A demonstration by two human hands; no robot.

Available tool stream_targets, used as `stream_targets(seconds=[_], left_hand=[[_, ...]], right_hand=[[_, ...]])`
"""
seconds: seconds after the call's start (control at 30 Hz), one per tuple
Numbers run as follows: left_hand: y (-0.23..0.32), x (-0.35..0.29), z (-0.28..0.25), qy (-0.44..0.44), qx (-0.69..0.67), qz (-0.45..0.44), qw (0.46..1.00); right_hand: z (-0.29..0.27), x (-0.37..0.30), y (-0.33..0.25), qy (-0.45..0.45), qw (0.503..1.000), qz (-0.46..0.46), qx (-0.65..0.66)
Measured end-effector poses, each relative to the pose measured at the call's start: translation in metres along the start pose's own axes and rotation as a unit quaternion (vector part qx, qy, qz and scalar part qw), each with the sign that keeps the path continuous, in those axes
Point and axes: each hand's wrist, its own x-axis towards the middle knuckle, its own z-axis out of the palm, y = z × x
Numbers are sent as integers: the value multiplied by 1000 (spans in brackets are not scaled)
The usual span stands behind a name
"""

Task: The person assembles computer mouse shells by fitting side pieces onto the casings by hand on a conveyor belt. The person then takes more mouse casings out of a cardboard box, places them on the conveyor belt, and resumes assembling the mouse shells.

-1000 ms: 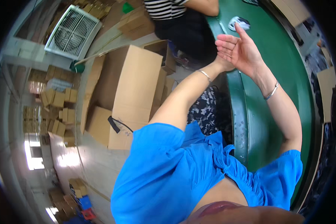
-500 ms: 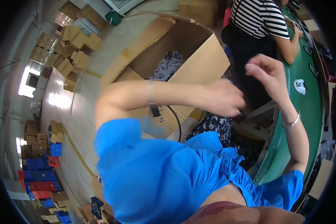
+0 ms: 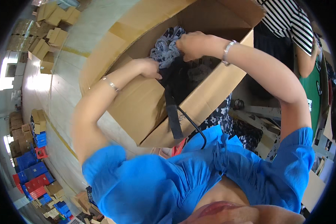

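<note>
Both my hands are inside a large open cardboard box [image 3: 134,106]. My left hand [image 3: 150,68] is closed at the near left of a heap of clear plastic-wrapped items [image 3: 164,52] with dark contents. My right hand [image 3: 193,44] is bent down over the heap's right side, its fingers curled. What either hand grips is hidden. Between and below the hands lies a black cloth-like thing [image 3: 176,78]. A black strap [image 3: 173,118] hangs over the box's near edge, beside a thin black cord [image 3: 195,126].
A person in a striped top [image 3: 287,18] stands at the right by a green work surface [image 3: 310,89]. Cardboard cartons [image 3: 56,16] are piled at the far left. Blue and red bins [image 3: 35,171] stand at the lower left. A metal frame [image 3: 257,121] is right of the box.
My hands have gone from above the box's right side and near the green surface down into the box. The view has turned, so the box now sits nearer and larger.
</note>
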Motion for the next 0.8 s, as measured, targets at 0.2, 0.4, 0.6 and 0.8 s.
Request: stream_targets(seconds=[0.2, 0.4, 0.6, 0.8], left_hand=[[24, -97, -43, 145, -122, -22, 982], [25, -152, -3, 326, -42, 47, 943], [21, -109, 15, 571, -161, 94, 800], [22, -122, -22, 648, -111, 116, 745]], right_hand=[[21, 66, -10, -161, 970, -107, -149], [74, 81, -62, -270, 884, -347, -158], [135, 70, -51, -252, 887, -377, -88], [120, 44, 27, -176, 942, -284, -42]])
